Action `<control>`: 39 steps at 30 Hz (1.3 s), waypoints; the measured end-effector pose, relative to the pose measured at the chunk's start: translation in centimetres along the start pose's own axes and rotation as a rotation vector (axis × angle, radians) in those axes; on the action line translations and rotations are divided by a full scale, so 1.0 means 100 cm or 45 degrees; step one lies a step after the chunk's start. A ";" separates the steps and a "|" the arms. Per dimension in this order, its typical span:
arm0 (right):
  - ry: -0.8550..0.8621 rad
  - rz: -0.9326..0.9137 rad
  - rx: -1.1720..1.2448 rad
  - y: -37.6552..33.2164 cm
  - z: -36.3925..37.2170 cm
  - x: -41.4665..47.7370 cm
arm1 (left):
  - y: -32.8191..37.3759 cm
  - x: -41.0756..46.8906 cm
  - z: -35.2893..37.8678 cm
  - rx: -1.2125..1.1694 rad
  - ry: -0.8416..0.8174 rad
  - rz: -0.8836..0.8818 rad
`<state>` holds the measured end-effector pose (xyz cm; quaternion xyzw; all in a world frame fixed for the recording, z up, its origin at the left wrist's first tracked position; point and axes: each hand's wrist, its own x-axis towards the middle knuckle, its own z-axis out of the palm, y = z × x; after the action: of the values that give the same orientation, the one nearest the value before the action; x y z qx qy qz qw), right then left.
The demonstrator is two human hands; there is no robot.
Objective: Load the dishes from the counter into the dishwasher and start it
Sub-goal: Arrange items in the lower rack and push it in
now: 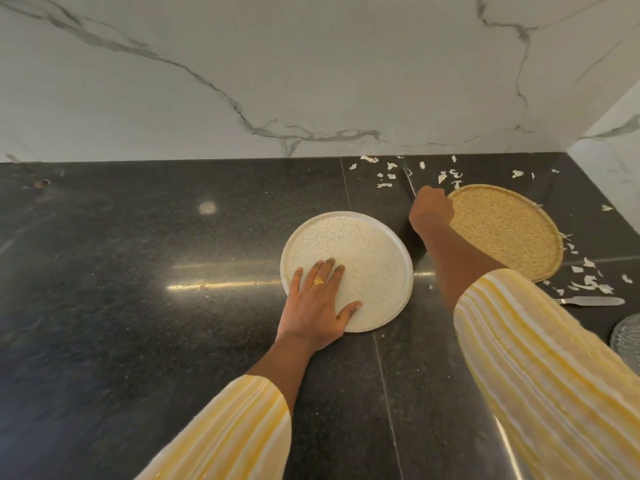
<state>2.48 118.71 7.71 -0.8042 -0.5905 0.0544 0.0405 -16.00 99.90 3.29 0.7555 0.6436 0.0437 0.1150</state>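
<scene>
Under the left hand [317, 299], a white speckled plate [367, 258] is lying flat on the dark counter [138, 271]. The fingers are spreading straight and pressing down on it, probably steadying or sliding it toward the edge for pickup. Beyond and to the right of that hand, the right hand [431, 211] is curling its fingers over the far-left rim of a tan plate [509, 233], seemingly pinching it to lift; the fingertips are hiding behind the knuckles. Two plates are showing, one per hand. Right of the right forearm, one metal knife [588, 301] and one glass dish [627, 337] are waiting, with white scraps [585, 282] too many to count. No dishwasher is showing.
</scene>
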 end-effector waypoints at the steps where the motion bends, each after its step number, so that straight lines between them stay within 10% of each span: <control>1: -0.005 -0.001 0.013 0.001 -0.002 -0.002 | 0.000 0.000 0.001 0.001 -0.006 0.001; 23: 0.051 0.280 0.119 0.066 -0.001 -0.326 | 0.006 -0.047 -0.003 -0.176 0.378 0.453; 39: 0.553 0.566 0.137 0.126 0.052 -0.624 | 0.090 -0.311 0.083 -0.515 0.070 0.852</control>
<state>-4.80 55.37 3.43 -0.9031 -0.3740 -0.0800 0.1951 -10.81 67.04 -0.16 0.8842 0.3430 0.2249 0.2236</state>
